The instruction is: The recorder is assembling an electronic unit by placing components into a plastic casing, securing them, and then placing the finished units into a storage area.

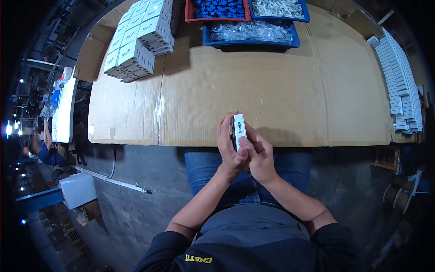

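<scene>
Both hands hold one small white box (pixel 239 128) with dark print, upright on its narrow side, just at the table's near edge. My left hand (pixel 226 144) wraps its left side, fingers behind and thumb in front. Around the right side my right hand (pixel 260 154) is closed, with its thumb pressed on the lower end of the box. The fingertips on the far side are partly hidden by the box.
Stacked white boxes (pixel 136 41) stand at the back left of the cardboard-covered table (pixel 208 90). At the back are a red bin (pixel 217 20) of blue pieces, a blue bin (pixel 281 19) of whitish pieces and another blue bin (pixel 251 44) of clear bags. Thin white boxes (pixel 398 81) line the right edge. A person (pixel 50 152) works at far left.
</scene>
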A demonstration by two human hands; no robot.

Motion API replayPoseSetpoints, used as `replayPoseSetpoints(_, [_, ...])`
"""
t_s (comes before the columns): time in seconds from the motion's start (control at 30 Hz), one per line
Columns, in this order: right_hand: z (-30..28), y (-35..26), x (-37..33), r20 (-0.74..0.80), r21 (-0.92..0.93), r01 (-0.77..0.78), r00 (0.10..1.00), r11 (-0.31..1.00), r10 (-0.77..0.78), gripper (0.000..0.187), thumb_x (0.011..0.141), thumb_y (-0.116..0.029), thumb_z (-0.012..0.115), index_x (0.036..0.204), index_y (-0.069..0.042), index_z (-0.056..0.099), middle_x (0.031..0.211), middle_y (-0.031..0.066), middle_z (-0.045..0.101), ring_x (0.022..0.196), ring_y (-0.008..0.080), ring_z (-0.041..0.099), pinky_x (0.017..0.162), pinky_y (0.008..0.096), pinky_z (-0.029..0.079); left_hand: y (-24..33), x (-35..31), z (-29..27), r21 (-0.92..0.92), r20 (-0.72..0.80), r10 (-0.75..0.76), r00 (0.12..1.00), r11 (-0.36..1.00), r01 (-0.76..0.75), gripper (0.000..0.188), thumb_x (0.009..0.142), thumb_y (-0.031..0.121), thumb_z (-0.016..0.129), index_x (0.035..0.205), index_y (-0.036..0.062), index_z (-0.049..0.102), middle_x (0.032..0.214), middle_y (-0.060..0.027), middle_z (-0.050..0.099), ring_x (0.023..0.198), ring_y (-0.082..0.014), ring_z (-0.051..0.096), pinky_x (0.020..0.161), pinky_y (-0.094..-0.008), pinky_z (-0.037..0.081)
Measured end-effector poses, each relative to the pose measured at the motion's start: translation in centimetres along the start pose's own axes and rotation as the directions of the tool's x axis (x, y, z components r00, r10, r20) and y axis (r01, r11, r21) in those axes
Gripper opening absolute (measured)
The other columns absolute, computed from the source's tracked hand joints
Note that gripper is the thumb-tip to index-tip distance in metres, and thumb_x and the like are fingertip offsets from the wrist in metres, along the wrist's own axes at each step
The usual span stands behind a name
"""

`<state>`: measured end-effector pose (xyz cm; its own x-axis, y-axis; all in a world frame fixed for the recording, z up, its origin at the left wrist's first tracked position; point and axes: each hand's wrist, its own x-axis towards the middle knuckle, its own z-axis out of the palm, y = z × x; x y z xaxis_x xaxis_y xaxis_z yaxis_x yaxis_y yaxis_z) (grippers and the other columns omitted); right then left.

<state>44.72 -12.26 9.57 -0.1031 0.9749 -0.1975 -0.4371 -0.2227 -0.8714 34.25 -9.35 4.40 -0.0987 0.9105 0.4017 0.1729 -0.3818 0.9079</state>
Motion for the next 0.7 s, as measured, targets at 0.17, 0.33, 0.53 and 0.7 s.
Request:
replayPoseSetpoints(0.17, [-0.1,0.4,-0.3,0.076,-0.179,0.098,0.993,0.979,-0.085,0.055,0.111,-0.024,0.054,0.156,0.005,0.041,0.148,0.0157,0.058,0.132,0.0163,0.056,0.111,0.0302,0.044,0.7,0.0,0.2,-0.002,-0.102,0.015,0.995,1.000,-0.015,0.092,0.097,0.071,0.042,0.138,-0.0109,0.050,0.130,-0.0273,0.059,0.121,-0.0387,0.059,0.103,-0.0471,0.048])
replayPoseSetpoints(0.33, [-0.2,0.3,-0.8,0.080,-0.195,0.054,0.996,0.979,-0.039,0.053,0.112,-0.024,0.050,0.157,0.002,0.041,0.147,0.0162,0.059,0.131,0.0169,0.057,0.110,0.0311,0.044,1.4,-0.1,0.0,-0.009,-0.089,-0.002,0.996,1.000,0.001,0.084,0.095,0.063,0.040,0.137,-0.0096,0.050,0.131,-0.0250,0.057,0.118,-0.0343,0.059,0.101,-0.0443,0.047])
replayPoseSetpoints(0.53, [-0.3,-0.3,-1.0,0.107,-0.296,0.090,0.992,0.951,-0.061,0.052,0.113,-0.024,0.043,0.158,0.002,0.041,0.148,0.0194,0.058,0.133,0.0214,0.057,0.112,0.0337,0.043,0.7,-0.6,0.3,-0.023,-0.111,0.024,0.993,0.999,-0.027,0.081,0.092,0.058,0.043,0.137,-0.0096,0.050,0.130,-0.0251,0.058,0.117,-0.0343,0.059,0.101,-0.0444,0.047])
replayPoseSetpoints(0.7, [-0.4,0.1,-1.4,0.115,-0.329,0.125,0.989,0.936,-0.092,0.054,0.113,-0.027,0.040,0.158,0.004,0.039,0.150,0.0211,0.056,0.136,0.0240,0.056,0.114,0.0354,0.041,0.5,-0.8,0.4,-0.045,-0.118,0.080,0.990,0.995,-0.086,0.080,0.092,0.055,0.047,0.138,-0.0107,0.049,0.129,-0.0279,0.060,0.119,-0.0390,0.060,0.104,-0.0475,0.047])
